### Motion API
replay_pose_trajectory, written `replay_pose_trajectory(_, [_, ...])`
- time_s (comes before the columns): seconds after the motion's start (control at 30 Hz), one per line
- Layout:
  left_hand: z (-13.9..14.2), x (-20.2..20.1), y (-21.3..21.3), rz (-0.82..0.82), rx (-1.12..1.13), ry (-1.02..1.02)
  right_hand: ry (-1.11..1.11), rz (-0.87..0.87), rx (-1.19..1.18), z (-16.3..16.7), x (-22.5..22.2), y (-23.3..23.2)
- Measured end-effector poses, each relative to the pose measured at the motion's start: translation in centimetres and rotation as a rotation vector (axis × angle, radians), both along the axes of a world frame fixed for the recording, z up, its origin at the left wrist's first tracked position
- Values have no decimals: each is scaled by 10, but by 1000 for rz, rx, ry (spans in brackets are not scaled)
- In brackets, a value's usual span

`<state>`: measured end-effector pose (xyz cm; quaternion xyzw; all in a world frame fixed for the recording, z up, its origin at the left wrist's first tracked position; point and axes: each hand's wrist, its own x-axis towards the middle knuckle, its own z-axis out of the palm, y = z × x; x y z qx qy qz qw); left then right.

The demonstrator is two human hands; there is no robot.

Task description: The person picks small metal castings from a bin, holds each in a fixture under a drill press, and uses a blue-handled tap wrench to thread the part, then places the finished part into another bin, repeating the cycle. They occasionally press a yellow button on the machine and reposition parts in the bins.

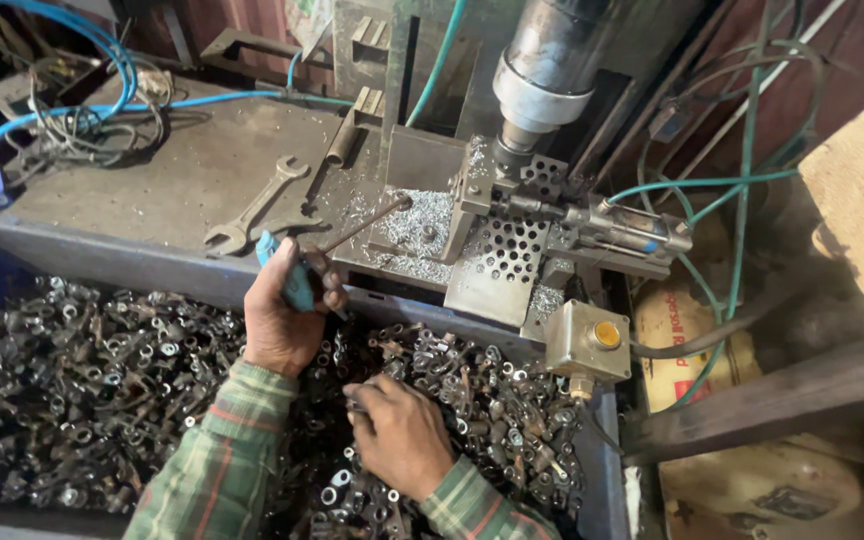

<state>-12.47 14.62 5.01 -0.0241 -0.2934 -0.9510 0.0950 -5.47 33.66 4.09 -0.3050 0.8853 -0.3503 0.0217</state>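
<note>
Fingers of the left hand (287,310) wrap tightly around the blue handle of a screwdriver (327,258), whose thin shaft slants up over the metal shavings (422,220) on the bench (152,180), its tip near the drill press fixture (502,250). The right hand (402,435) rests knuckles-up in the bin of small metal parts (82,380), its fingers curled onto the pieces; whether they pinch one is unclear. An open-ended spanner (257,205) lies on the bench just beside the left hand.
</note>
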Motion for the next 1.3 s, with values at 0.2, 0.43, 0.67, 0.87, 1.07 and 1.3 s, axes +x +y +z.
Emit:
replay_pose_trajectory(0.2, [-5,-3,3,21,-53,38,127,31,11,2,2,-2])
replay_pose_trajectory(0.43, [-5,-3,8,12,-128,62,142,56,53,4,-1,1])
replay_pose_trajectory(0.67, [1,-1,6,-4,-88,81,93,50,66,7,-1,-4])
replay_pose_trajectory(0.87, [-5,-3,5,-20,-37,62,135,71,75,6,2,-4])
replay_pose_trajectory(1.07, [-8,-4,8,-44,63,51,75,54,100,8,4,-3])
replay_pose_trajectory(1.3, [-4,0,7,-44,93,89,71,70,67,7,4,-4])
